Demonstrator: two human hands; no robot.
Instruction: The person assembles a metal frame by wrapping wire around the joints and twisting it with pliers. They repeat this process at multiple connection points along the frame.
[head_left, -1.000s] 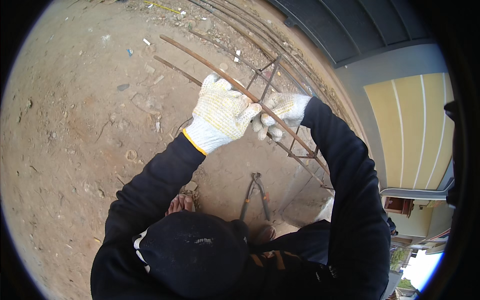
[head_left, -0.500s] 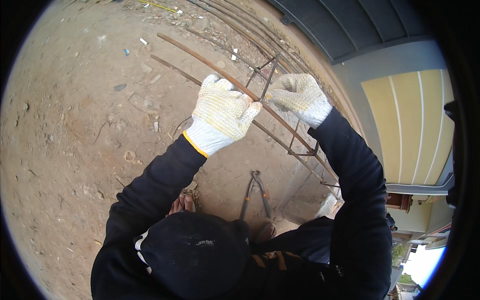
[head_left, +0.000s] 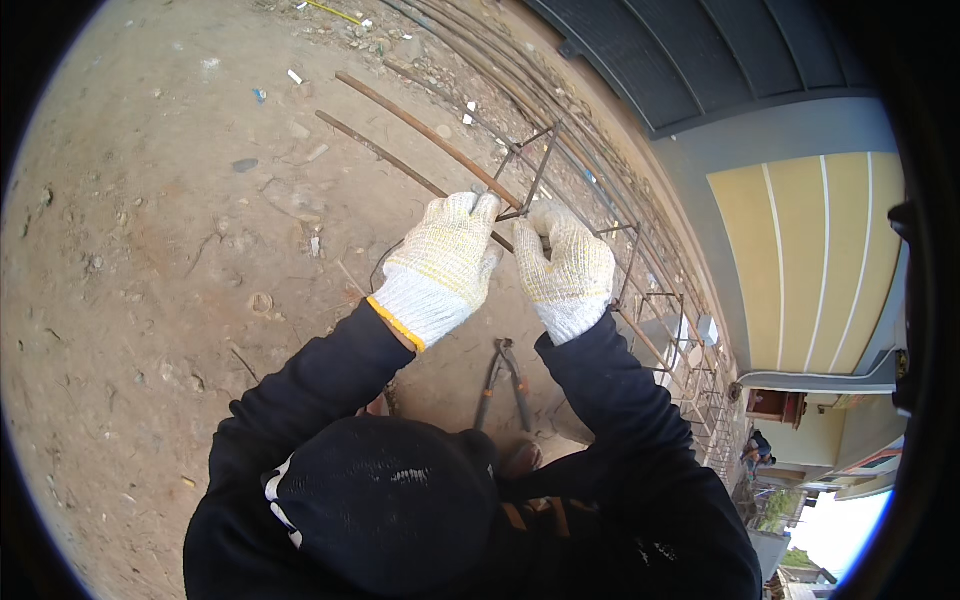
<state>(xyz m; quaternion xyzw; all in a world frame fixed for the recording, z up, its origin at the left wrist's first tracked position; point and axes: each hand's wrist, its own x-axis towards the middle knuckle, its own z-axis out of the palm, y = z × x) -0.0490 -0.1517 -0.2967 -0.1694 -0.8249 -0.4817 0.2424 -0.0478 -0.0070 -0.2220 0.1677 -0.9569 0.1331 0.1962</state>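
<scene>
A rusty steel rebar cage [head_left: 430,128] runs slantwise in front of me, made of long rods with square stirrups [head_left: 541,172] across them. My left hand [head_left: 436,262], in a white-and-yellow knit glove, has its fingers closed on a rod close to a stirrup's corner. Just right of that corner is my right hand [head_left: 570,265], gloved alike, with fingers curled and thumb drawn in against the rod. What its fingertips pinch, if anything, is hidden. Below the hands lies a pair of long-handled pincers [head_left: 504,384] with orange bands on the handles.
Bare dirt ground [head_left: 150,290] with small stones spreads to the left. Several long rods [head_left: 480,60] lie along the wall's foot. More cage [head_left: 700,400] stretches off to the right, beside a grey-and-yellow wall [head_left: 800,260]. A person [head_left: 760,447] is farther off at right.
My right hand has moved left and down, turning its fingers upward beside the stirrup. My left hand has shifted slightly down and right. More of the cage shows past my right arm.
</scene>
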